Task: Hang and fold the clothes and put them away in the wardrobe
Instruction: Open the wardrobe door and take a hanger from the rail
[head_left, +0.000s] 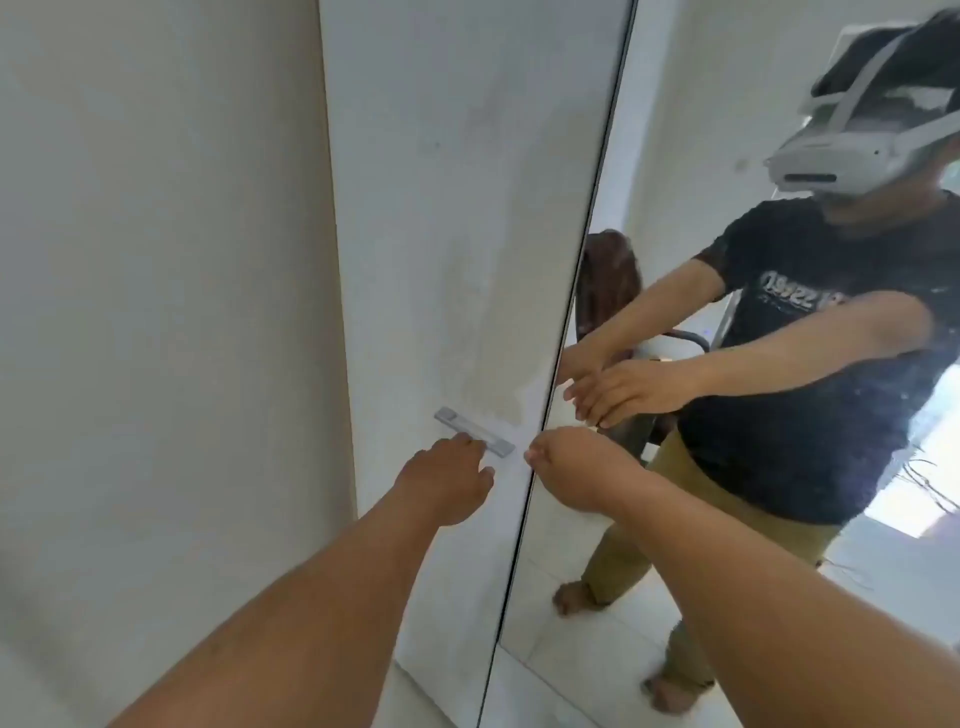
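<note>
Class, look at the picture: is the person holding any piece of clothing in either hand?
No. The left hand reaches to the door handle and the right hand is at the mirror door's edge; neither holds cloth.

Matt white wardrobe door, brushed metal handle, glossy mirror.

two hands, one door handle, one white door, one mirror panel.
</note>
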